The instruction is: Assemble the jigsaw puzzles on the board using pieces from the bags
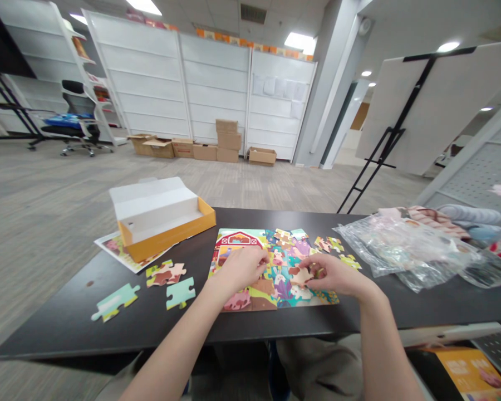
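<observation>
A colourful jigsaw puzzle (pixel 244 240) with a red barn on its left part lies on the dark table. My left hand (pixel 242 268) is over the barn side, its fingers curled together; whether anything is in them is hidden. Between the thumb and fingers of my right hand (pixel 332 274) is a brown-and-cream puzzle piece (pixel 299 276), just above the right part of the picture. Several loose pieces (pixel 328 243) lie beyond my right hand. On the left are a pale green piece (pixel 181 292), a longer green piece (pixel 116 302) and joined brown pieces (pixel 166 273).
An open yellow box (pixel 171 228) stands at the back left, partly on a printed sheet (pixel 112 245). Clear plastic bags (pixel 409 250) and rolled fabrics (pixel 438 220) fill the right side. Below the table at right is an orange box (pixel 476 370).
</observation>
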`<state>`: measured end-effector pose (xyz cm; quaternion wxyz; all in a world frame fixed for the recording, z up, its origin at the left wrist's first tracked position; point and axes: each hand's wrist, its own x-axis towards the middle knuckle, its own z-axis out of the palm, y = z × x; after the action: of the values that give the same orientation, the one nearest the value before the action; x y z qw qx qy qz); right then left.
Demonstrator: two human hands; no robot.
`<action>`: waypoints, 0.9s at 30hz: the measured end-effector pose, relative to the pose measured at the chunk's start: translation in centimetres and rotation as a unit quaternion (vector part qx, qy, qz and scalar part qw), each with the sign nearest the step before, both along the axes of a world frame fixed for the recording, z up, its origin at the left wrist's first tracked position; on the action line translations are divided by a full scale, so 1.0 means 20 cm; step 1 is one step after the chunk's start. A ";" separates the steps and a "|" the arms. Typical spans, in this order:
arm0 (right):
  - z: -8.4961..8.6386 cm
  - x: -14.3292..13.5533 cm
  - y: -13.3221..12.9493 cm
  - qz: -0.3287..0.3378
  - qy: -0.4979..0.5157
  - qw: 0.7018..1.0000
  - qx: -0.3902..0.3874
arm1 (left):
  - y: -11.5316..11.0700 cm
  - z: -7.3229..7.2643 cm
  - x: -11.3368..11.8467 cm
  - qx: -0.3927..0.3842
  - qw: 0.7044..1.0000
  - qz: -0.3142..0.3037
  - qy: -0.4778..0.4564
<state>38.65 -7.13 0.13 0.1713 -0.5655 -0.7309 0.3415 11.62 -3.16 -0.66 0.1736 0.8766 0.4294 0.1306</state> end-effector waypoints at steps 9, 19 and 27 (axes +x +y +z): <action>0.01 0.02 0.00 -0.010 -0.025 0.999 0.026 | 0.00 0.01 0.01 0.018 0.999 0.001 0.037; -0.01 0.00 0.01 -0.025 -0.053 0.998 0.038 | 0.00 0.00 0.01 0.011 1.000 -0.003 0.018; -0.03 0.01 0.03 -0.071 -0.095 0.991 0.055 | 0.00 -0.01 0.01 0.015 1.000 -0.004 0.007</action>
<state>38.94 -6.52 -0.39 0.1556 -0.6357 -0.7197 0.2320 11.73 -3.07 -0.94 0.1579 0.8815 0.4254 0.1306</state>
